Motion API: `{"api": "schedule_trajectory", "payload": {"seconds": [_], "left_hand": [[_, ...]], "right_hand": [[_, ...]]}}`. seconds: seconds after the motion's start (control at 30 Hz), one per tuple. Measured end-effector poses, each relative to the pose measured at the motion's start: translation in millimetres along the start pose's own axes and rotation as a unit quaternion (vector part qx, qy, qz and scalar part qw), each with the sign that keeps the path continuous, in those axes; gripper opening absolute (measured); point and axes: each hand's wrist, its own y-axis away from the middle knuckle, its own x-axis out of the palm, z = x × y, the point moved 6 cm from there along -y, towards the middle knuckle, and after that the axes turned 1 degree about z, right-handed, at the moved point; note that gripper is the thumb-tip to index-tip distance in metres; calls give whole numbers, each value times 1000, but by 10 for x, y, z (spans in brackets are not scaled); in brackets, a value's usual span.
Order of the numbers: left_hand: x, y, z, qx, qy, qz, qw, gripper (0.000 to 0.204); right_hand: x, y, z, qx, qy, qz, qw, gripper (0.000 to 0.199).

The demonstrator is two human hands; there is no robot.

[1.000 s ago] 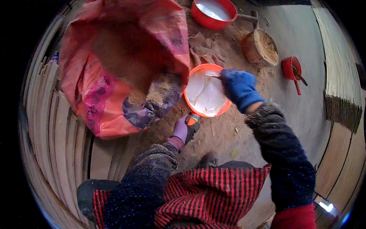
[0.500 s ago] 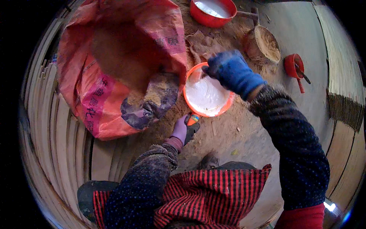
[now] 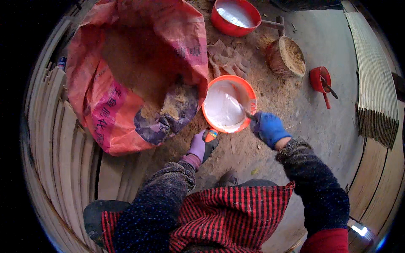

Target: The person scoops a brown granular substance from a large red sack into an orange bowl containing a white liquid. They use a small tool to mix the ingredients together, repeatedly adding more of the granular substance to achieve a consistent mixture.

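On the sawdust-strewn floor point(image 3: 270, 152), just beside the pink sack's point(image 3: 126, 84) mouth, sits the orange basin point(image 3: 228, 104) of white paste. The left hand point(image 3: 201, 145) has its fingers clamped on the basin's handle; the right hand point(image 3: 269, 127) grips a stirring stick point(image 3: 241, 107), fingers closed. A hard stir could likely slop paste over the rim, or tip the basin into the sawdust.

An orange basin point(image 3: 229, 104) sits upright on the sawdust-strewn floor, just beside the open pink sack, holding a white paste. A thin stirring tool point(image 3: 241, 106), perhaps a stick or brush, leans into it from the lower right rim.
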Motion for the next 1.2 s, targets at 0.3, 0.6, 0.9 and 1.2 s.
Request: {"api": "schedule_trajectory", "payload": {"seconds": [0.3, 0.6, 0.9, 1.2], "left_hand": [[49, -79, 8, 39, 10, 11, 999, 37], [9, -193, 415, 107, -93, -104, 984, 39], [202, -45, 146, 86, -137, -67, 985, 33], [4, -116, 242, 163, -116, -89, 976, 27]], "right_hand": [[-383, -242, -17, 18, -134, -121, 983, 31], [382, 110, -107, -60, -210, 170, 961, 29], [293, 197, 330, -39, -569, 159, 806, 40], [-195, -44, 123, 47, 12, -3, 999, 23]]}}
